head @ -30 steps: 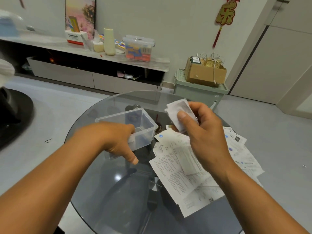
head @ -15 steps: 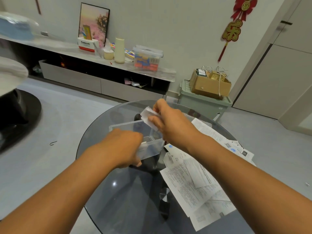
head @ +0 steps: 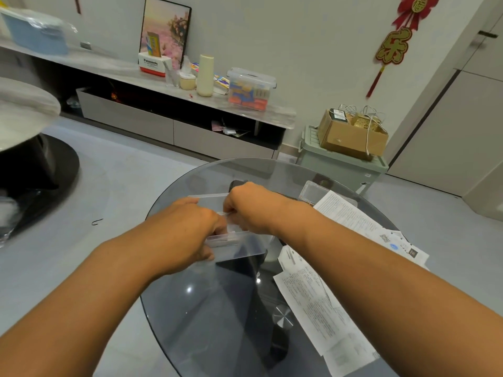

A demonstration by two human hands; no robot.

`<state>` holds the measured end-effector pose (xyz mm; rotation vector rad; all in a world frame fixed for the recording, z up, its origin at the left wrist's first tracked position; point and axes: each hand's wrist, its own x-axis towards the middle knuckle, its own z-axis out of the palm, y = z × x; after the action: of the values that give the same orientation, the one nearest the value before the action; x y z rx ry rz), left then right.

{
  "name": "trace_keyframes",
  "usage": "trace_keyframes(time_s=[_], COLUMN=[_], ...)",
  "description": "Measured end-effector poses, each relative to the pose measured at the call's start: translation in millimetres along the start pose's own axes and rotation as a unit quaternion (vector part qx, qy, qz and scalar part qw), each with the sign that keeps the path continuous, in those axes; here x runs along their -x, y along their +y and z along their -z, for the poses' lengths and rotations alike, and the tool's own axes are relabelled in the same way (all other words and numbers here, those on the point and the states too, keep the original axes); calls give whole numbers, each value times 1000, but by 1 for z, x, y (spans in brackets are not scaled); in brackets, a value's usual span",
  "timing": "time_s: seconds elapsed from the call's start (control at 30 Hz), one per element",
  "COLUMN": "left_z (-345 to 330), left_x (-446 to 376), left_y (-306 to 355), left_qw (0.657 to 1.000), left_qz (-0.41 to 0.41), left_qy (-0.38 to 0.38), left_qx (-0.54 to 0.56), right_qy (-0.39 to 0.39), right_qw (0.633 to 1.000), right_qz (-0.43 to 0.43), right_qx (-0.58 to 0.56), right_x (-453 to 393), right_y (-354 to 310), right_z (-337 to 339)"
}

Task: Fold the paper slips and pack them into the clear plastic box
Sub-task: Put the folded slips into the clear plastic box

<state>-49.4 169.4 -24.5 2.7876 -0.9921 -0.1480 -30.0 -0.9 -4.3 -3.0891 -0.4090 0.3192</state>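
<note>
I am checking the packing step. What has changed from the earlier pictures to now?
The right hand carried the folded slip from above the loose papers leftward and down into the clear box; the slip is now hidden behind that hand, so I cannot tell whether it was let go. The left hand holds the box's near edge as before. The loose papers lie on the glass table as before.

The one brand I can read is "Panasonic", printed in dark letters on the white-and-red cardboard box [head: 154,63] standing on the long grey sideboard [head: 114,67]. On the wall to the right, the red-and-gold hanging ornament [head: 393,45] carries a large gold Chinese character, 乐. The printed white paper slips [head: 313,300] on the round glass table [head: 206,317] show lines of text, but I find them too small to read.
</note>
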Motion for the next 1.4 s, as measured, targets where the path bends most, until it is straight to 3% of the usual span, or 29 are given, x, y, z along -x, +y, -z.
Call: trace_keyframes(time_s=[0.13, 0.27, 0.47, 0.57, 0.67, 0.8, 1.03, 1.2, 1.4], left_z=[-2, -5, -2, -3, 0, 1, 4, 3, -1], left_x=[3, 3, 2, 1, 2, -1, 4, 3, 4], left_y=[-5, -9, -11, -11, -12, -11, -7, -1, 2], left_qw=[1000, 1000, 998, 998, 999, 999, 999, 999, 997], left_qz=[-9, -25, -57, -56, -45, -44, -42, -34, -56], left_qy=[3, -13, -6, -15, -3, 1, 11, 17, 31], left_qx=[-1, -4, -15, -4, 31, 19, 26, -6, -51], right_qy=[33, 90, 56, 6, -48, -89, -53, -63, -77], right_qw=[999, 995, 996, 997, 976, 946, 921, 839, 841], right_qz=[-23, -40, -42, -52, -64, -59, -93, -99, -92], right_qx=[-29, 27, 46, -49, -200, -306, -376, -531, -528], right_x=[8, 22, 24, 21, 13, 5, 13, 22, 30], right_y=[8, 14, 8, 3, 0, -7, -7, -2, -3], right_z=[5, 18, 20, 13, 6, -3, -10, -4, 4])
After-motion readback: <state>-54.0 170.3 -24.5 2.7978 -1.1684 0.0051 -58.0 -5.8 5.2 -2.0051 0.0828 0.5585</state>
